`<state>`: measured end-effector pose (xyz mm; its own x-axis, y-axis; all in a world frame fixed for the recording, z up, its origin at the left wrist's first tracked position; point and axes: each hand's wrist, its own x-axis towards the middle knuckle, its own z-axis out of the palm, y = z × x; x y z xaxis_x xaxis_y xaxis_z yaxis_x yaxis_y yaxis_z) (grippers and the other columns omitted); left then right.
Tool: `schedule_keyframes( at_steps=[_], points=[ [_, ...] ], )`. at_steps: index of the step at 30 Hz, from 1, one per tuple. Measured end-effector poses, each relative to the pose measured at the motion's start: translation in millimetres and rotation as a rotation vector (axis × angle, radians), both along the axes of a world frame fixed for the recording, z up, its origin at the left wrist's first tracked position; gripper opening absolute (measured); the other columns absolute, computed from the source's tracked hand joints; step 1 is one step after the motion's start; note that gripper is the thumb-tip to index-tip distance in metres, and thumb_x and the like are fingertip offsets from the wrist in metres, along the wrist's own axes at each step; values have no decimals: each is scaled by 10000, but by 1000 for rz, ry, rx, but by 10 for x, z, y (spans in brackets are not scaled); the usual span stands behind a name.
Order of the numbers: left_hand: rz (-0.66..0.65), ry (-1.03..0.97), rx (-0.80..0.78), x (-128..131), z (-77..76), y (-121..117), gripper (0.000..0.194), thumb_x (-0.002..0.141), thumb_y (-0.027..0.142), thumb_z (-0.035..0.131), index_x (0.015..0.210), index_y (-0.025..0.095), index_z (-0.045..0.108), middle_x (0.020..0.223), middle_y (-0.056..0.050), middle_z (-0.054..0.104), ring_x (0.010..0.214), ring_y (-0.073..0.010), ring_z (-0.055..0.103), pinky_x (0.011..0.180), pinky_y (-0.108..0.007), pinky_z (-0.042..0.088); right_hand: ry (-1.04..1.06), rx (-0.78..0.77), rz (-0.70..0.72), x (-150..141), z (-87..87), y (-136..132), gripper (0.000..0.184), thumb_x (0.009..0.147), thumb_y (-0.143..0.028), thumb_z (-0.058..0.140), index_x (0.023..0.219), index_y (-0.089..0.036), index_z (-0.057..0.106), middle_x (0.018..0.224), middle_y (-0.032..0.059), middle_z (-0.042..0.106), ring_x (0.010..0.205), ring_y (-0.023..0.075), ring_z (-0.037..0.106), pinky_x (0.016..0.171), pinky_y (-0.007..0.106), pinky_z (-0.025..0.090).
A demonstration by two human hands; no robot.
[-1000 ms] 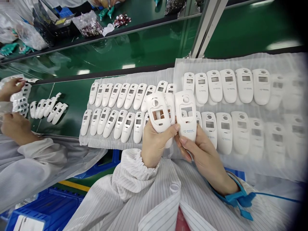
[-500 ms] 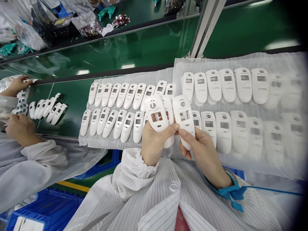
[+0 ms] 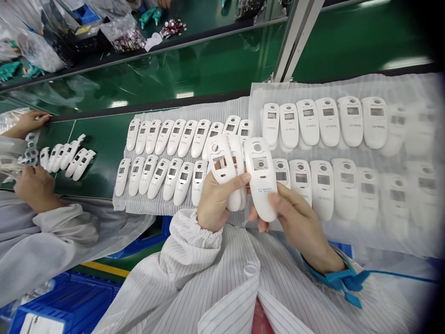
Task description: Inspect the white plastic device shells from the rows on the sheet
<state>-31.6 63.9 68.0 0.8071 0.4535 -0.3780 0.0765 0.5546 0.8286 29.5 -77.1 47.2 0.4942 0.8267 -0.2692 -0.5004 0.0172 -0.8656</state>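
My left hand (image 3: 215,197) is closed around white plastic housings (image 3: 222,160), at least two stacked one behind the other, with window cutouts and a round hole near the top. In my right hand (image 3: 301,218) is another white housing (image 3: 262,181), tilted slightly, its blue printed lettering facing me. Thumb in front and fingers behind, the right hand grips its lower right edge. The two hands are close together above the front of the bench. Behind them, rows of similar housings (image 3: 187,139) lie on a ribbed foam sheet (image 3: 120,203).
More housings (image 3: 351,121) lie in rows on a translucent sheet (image 3: 257,97) at right. At left, a co-worker's hands (image 3: 34,185) are near loose housings (image 3: 81,162). A metal post (image 3: 295,41) stands at the back. A blue crate (image 3: 69,301) sits below left.
My right hand has drawn its housing slightly down and turned it, so its blue print shows more fully. My left hand has shifted a little left with its housings.
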Motion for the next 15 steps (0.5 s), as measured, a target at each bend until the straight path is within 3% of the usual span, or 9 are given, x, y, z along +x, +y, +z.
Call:
schedule_keyframes(
  at_steps=[2, 5, 12, 15],
  points=[
    [24, 17, -36, 13, -1, 42, 264, 721, 239, 750, 944, 176, 623, 866, -46, 699, 795, -206, 669, 635, -293, 534, -25, -6, 84, 11, 7, -24, 253, 921, -347, 614, 1137, -249, 528, 868, 16, 666, 615, 151, 611, 528, 274, 492],
    [45, 51, -65, 30, 10, 76, 294, 691, 227, 766, 931, 171, 606, 867, -50, 694, 789, -205, 666, 553, -252, 492, -66, -13, 133, 14, 15, -45, 295, 903, -285, 642, 1154, -253, 491, 925, 17, 653, 662, 146, 620, 569, 277, 511],
    [26, 47, -47, 42, 36, 104, 277, 679, 233, 775, 905, 180, 623, 837, -40, 693, 768, -197, 659, 596, -275, 510, -82, 7, 154, 25, 38, -52, 304, 911, -291, 638, 1178, -244, 502, 903, 14, 662, 691, 143, 620, 627, 276, 512],
    [-12, 30, -19, 29, 7, 106, 236, 687, 249, 780, 872, 180, 652, 790, -37, 687, 681, -170, 637, 590, -285, 511, -79, -23, 144, 42, -18, -64, 264, 928, -384, 603, 1150, -247, 559, 884, 20, 669, 691, 161, 615, 610, 284, 501]
  ],
)
